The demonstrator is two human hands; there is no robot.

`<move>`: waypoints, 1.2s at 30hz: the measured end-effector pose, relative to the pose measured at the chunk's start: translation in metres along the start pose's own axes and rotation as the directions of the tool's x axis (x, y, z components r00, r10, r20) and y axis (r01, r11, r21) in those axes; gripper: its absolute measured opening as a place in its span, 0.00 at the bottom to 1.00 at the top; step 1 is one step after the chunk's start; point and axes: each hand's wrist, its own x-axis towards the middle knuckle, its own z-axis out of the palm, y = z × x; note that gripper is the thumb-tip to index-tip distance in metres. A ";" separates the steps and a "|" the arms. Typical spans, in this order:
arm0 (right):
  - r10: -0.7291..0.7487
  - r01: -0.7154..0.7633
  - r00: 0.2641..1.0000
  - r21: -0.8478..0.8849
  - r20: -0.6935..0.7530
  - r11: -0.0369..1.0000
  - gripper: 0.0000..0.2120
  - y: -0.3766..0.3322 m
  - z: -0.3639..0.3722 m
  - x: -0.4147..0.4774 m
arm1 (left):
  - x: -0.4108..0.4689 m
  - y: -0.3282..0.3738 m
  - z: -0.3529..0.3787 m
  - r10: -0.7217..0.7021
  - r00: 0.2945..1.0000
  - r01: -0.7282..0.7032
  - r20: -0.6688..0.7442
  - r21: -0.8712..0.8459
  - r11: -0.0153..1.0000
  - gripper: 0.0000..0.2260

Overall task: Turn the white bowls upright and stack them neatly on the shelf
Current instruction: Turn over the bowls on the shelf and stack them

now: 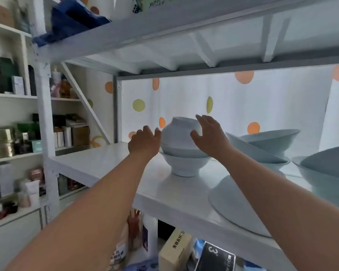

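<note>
Shelf (98,165): inverted bowl (179,132), foot up; left hand (145,141), right hand (208,133) seemingly open.

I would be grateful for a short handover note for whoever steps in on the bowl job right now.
Left hand: open, at the left side of the upside-down bowl, holding nothing.
Right hand: open, fingers spread over that bowl's right side, not yet gripping.
That bowl sits inverted on an upright bowl mid-shelf.
Right of it: wide bowls, leaning unevenly; a large upturned dish at the front edge.
Done: one bowl upright.
Left: flip the inverted bowl, nest it, tidy the rest.
</note>
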 end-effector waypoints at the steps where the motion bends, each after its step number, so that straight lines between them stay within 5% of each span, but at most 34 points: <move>1: 0.048 -0.048 0.999 0.029 0.004 0.998 0.28 -0.003 0.006 0.006 | 0.008 -0.005 0.001 -0.036 0.998 0.039 0.052 -0.055 0.998 0.24; 7: 0.289 -0.292 0.956 0.063 0.055 0.954 0.31 -0.014 0.025 0.029 | 0.051 -0.028 0.021 -0.132 0.952 0.203 0.276 -0.244 0.948 0.22; 10: 0.362 -0.367 0.930 0.083 0.068 0.926 0.32 -0.016 0.029 0.039 | 0.055 -0.027 0.024 -0.151 0.822 0.451 0.549 -0.467 0.761 0.20; 12: 0.384 -0.392 0.919 0.092 0.093 0.916 0.30 -0.016 0.033 0.044 | 0.058 -0.028 0.030 -0.106 0.789 0.494 0.605 -0.523 0.695 0.15; 22: 0.405 -0.400 0.914 0.185 0.011 0.898 0.20 -0.014 0.037 0.050 | 0.073 -0.027 0.046 -0.046 0.836 0.453 0.547 -0.641 0.619 0.15; 28: 0.467 -0.435 0.884 0.323 -0.022 0.840 0.21 -0.010 0.039 0.048 | 0.083 -0.008 0.042 -0.105 0.896 0.411 0.432 -0.716 0.565 0.30; 33: 0.559 -0.455 0.829 0.554 -0.022 0.698 0.20 -0.005 0.045 0.045 | 0.095 0.019 0.027 -0.051 0.922 0.373 0.384 -0.843 0.388 0.21; 36: 0.576 -0.460 0.817 0.614 0.011 0.641 0.20 0.000 0.045 0.045 | 0.098 0.033 0.020 0.004 0.954 0.265 0.301 -0.844 0.466 0.13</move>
